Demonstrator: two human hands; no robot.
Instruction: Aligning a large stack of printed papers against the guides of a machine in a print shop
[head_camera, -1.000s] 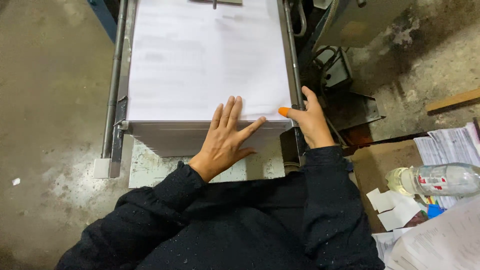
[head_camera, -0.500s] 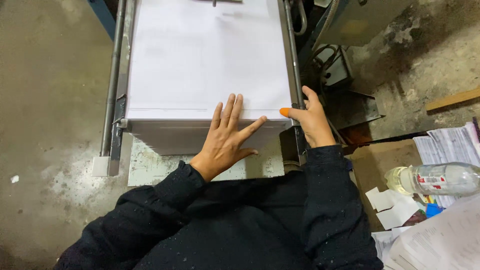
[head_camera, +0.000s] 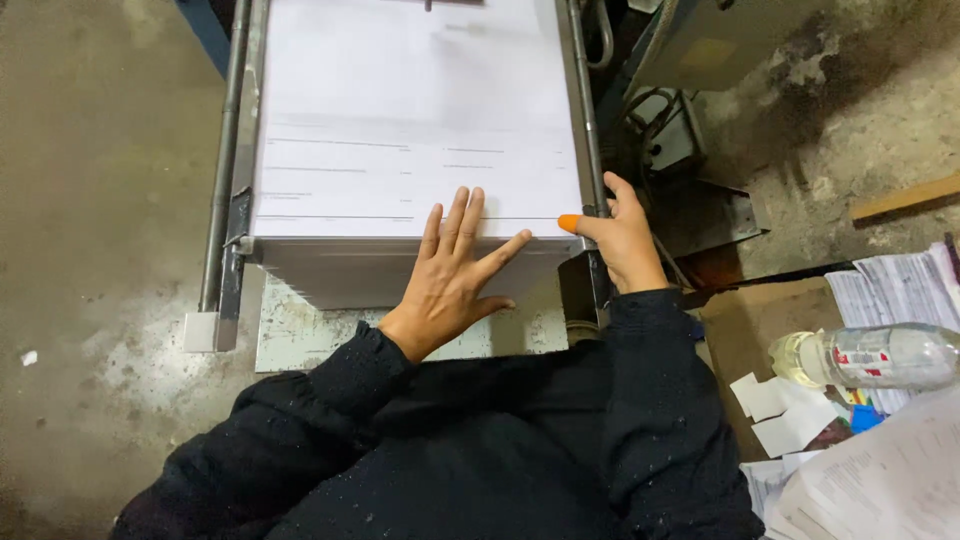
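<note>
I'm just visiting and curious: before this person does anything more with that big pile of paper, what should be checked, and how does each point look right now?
1. Left hand flat on the near edge of the paper stack: ok, fingers spread on the top sheet.
2. Right hand at the stack's right corner: ok; its thumb wears an orange fingertip cover.
3. Stack squared between the metal side rails: ok, edges look even.
4. Top sheet lying flat: ok, no curl seen.
5. Fingers clear of pinch points at the right rail: cannot tell.
6. Plastic bottle and loose papers clear of the stack: ok.
</note>
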